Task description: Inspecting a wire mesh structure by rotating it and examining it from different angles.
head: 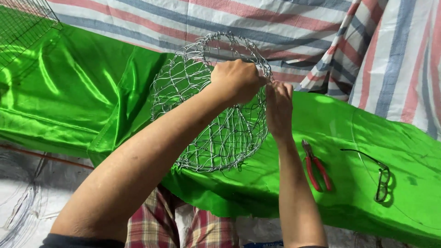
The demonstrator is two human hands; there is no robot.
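The work surface is covered by a shiny green satin cloth [69,92]; the cloth creases in broad folds at the left and hangs over the near edge; bright highlights show on the folds at the far left. Behind it, a tarpaulin [321,27] striped in red, blue and white spans the far side; at the right it hangs in loose vertical folds. A dark wire grid [23,23] stands at the far left corner. Below the cloth at the near left, a pale grey floor [55,183] is visible; thin coiled wire [18,206] lies on it. Lighting is even and diffuse.
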